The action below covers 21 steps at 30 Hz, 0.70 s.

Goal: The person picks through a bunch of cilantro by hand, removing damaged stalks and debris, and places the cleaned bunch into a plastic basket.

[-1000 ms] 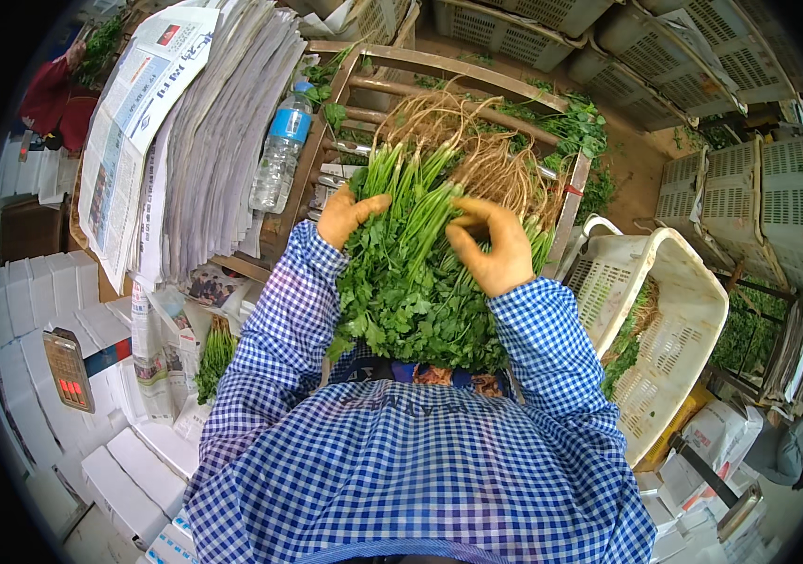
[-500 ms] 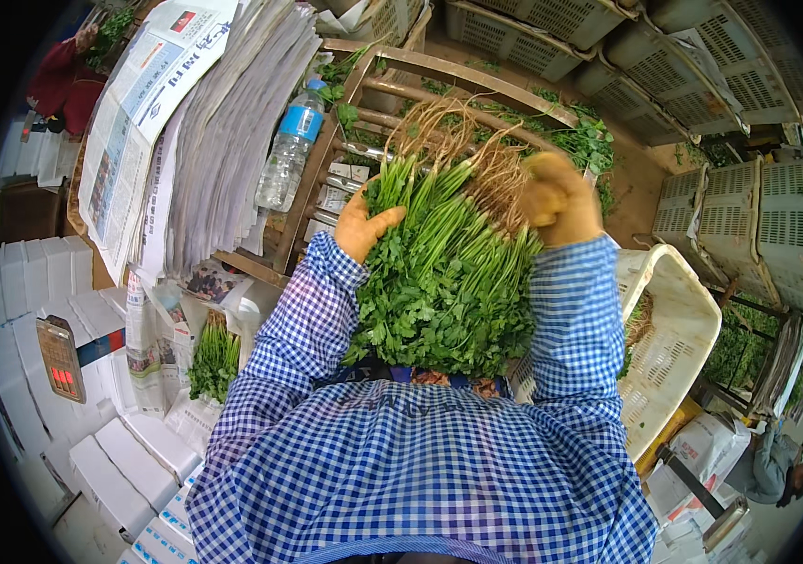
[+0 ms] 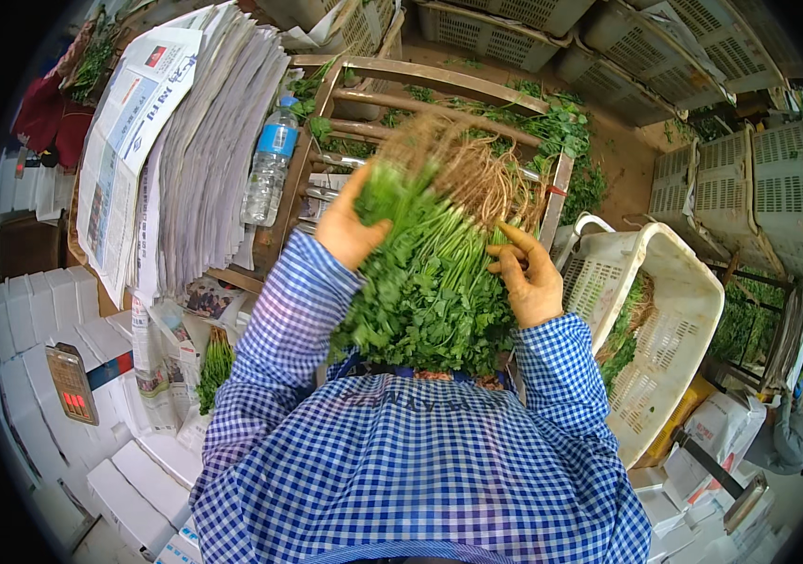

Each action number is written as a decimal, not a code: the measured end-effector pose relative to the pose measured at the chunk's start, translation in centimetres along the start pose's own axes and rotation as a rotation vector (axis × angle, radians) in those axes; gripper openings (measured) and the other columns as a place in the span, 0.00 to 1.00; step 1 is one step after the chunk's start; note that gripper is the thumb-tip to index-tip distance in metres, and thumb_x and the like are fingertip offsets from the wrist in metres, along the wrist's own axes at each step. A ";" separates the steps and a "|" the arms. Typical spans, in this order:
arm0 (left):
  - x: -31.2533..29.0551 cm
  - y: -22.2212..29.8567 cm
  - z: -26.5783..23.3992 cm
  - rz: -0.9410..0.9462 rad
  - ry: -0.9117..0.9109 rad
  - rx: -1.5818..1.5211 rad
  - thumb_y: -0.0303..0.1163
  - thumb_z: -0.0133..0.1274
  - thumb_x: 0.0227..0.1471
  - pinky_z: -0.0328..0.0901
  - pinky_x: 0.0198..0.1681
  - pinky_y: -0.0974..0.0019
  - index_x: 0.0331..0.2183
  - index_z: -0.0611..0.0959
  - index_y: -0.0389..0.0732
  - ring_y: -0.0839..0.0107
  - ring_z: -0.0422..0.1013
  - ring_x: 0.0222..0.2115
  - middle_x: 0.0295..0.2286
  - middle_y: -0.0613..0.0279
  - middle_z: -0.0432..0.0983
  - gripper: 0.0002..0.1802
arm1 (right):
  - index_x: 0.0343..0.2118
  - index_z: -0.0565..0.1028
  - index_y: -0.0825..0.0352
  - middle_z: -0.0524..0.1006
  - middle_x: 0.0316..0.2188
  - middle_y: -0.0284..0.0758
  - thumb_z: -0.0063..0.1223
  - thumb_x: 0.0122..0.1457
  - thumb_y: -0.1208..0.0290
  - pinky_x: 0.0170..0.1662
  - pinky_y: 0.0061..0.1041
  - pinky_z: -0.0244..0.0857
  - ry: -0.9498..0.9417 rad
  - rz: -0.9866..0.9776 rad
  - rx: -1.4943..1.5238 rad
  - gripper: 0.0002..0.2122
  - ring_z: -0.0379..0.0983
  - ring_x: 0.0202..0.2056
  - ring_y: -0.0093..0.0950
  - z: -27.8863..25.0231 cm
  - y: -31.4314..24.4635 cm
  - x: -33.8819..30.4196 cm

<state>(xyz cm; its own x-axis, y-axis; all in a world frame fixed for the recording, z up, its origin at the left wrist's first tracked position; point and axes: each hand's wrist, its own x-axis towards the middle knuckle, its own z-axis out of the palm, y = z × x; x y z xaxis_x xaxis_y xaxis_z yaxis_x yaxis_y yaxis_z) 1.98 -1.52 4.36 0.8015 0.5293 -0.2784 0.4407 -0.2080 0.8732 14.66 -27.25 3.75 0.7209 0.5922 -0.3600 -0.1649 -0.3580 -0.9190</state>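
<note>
Right hand [image 3: 531, 282] lower than before, grip unclear, left hand [image 3: 349, 227] with grip around leafy greens [image 3: 434, 305]

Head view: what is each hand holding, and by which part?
The left hand holds leafy greens by their stems, near the roots. The right hand is at their right edge; whether it grips any cannot be told.

The head's fisheye camera looks steeply down on the greens [image 3: 448, 291], close above the shirt [image 3: 411, 470] at six o'clock.
</note>
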 end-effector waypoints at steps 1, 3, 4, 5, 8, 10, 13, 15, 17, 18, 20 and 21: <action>0.4 -0.5 -0.9 -0.061 -0.011 -0.078 0.15 0.60 0.50 0.64 0.62 0.62 0.67 0.57 0.41 0.58 0.68 0.58 0.58 0.47 0.67 0.47 | 0.62 0.67 0.66 0.80 0.45 0.41 0.49 0.68 0.72 0.50 0.26 0.74 0.008 -0.012 -0.023 0.20 0.79 0.42 0.27 -0.2 0.1 -0.3; 0.9 -1.8 -1.5 -0.086 -0.036 -0.200 0.15 0.60 0.51 0.65 0.61 0.63 0.66 0.60 0.40 0.61 0.70 0.55 0.55 0.50 0.71 0.44 | 0.62 0.68 0.66 0.80 0.46 0.41 0.49 0.68 0.73 0.50 0.25 0.74 0.034 -0.035 -0.073 0.20 0.79 0.42 0.27 -0.8 0.2 -0.9; 1.1 -2.2 -1.1 -0.052 -0.038 -0.186 0.15 0.60 0.50 0.65 0.61 0.63 0.66 0.60 0.41 0.62 0.70 0.55 0.55 0.51 0.71 0.45 | 0.62 0.68 0.66 0.80 0.46 0.41 0.49 0.68 0.73 0.50 0.25 0.74 0.047 -0.040 -0.081 0.20 0.79 0.42 0.27 -0.8 0.5 -1.1; 1.2 -2.5 -0.5 -0.019 -0.039 -0.174 0.15 0.60 0.50 0.65 0.61 0.64 0.66 0.60 0.41 0.62 0.70 0.54 0.55 0.51 0.71 0.45 | 0.61 0.68 0.65 0.80 0.45 0.41 0.49 0.68 0.73 0.50 0.25 0.74 0.059 -0.044 -0.089 0.19 0.79 0.42 0.26 -0.8 0.9 -1.2; 1.3 -3.6 0.1 0.066 -0.031 -0.114 0.14 0.60 0.49 0.64 0.61 0.64 0.66 0.60 0.42 0.64 0.70 0.55 0.55 0.53 0.72 0.46 | 0.59 0.71 0.65 0.82 0.42 0.40 0.51 0.66 0.74 0.48 0.26 0.75 0.075 -0.121 -0.177 0.19 0.81 0.40 0.27 -0.3 0.2 -1.6; 1.3 -3.5 0.1 0.093 -0.019 -0.075 0.13 0.60 0.49 0.63 0.62 0.64 0.66 0.60 0.42 0.64 0.69 0.55 0.55 0.54 0.72 0.46 | 0.59 0.72 0.65 0.83 0.41 0.39 0.52 0.64 0.74 0.47 0.27 0.76 0.047 -0.198 -0.254 0.19 0.81 0.39 0.28 0.3 -1.1 -1.2; 1.1 -3.5 0.2 0.084 -0.013 -0.096 0.12 0.59 0.49 0.63 0.62 0.64 0.66 0.60 0.41 0.64 0.69 0.55 0.55 0.56 0.72 0.46 | 0.58 0.73 0.63 0.84 0.36 0.35 0.55 0.64 0.66 0.42 0.29 0.77 -0.011 -0.263 -0.468 0.20 0.81 0.35 0.26 1.8 -2.5 0.5; 0.9 -4.1 0.2 0.090 -0.009 -0.183 0.12 0.59 0.49 0.63 0.62 0.65 0.66 0.60 0.41 0.65 0.69 0.55 0.55 0.56 0.72 0.46 | 0.60 0.71 0.63 0.83 0.32 0.33 0.57 0.64 0.62 0.38 0.27 0.76 -0.087 -0.264 -0.643 0.23 0.80 0.31 0.23 3.8 -4.6 2.5; 0.8 -4.3 0.4 0.086 -0.018 -0.326 0.12 0.58 0.49 0.64 0.61 0.65 0.66 0.59 0.41 0.65 0.69 0.55 0.55 0.57 0.71 0.46 | 0.61 0.70 0.62 0.84 0.31 0.33 0.58 0.62 0.54 0.36 0.29 0.76 -0.205 -0.203 -0.803 0.27 0.80 0.29 0.25 5.9 -6.8 4.7; 0.8 -4.1 0.6 0.086 0.002 -0.282 0.12 0.58 0.49 0.64 0.61 0.65 0.66 0.59 0.41 0.65 0.69 0.55 0.55 0.57 0.71 0.46 | 0.57 0.72 0.63 0.84 0.33 0.35 0.55 0.64 0.53 0.38 0.31 0.76 -0.243 -0.175 -1.032 0.24 0.81 0.31 0.28 7.3 -7.2 5.8; 0.9 -4.1 1.2 0.086 0.040 -0.203 0.11 0.57 0.49 0.64 0.61 0.65 0.66 0.59 0.41 0.66 0.69 0.55 0.55 0.57 0.71 0.46 | 0.51 0.75 0.64 0.83 0.36 0.39 0.52 0.66 0.55 0.40 0.32 0.77 -0.330 -0.190 -1.225 0.19 0.82 0.34 0.30 8.9 -6.1 7.8; 0.9 -4.6 1.2 0.127 0.059 -0.130 0.12 0.58 0.49 0.64 0.61 0.65 0.66 0.58 0.42 0.66 0.69 0.56 0.55 0.57 0.71 0.46 | 0.47 0.76 0.64 0.83 0.36 0.41 0.50 0.67 0.56 0.41 0.33 0.77 -0.319 -0.139 -1.199 0.16 0.82 0.35 0.30 9.3 -5.9 8.3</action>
<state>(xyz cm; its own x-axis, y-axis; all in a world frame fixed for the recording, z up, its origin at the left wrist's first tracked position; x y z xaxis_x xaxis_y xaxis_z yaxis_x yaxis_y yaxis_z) 1.12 -1.08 -0.41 0.8203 0.5541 -0.1418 0.2783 -0.1702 0.9453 15.40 -13.50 4.70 0.4602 0.7664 -0.4482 0.7374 -0.6111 -0.2878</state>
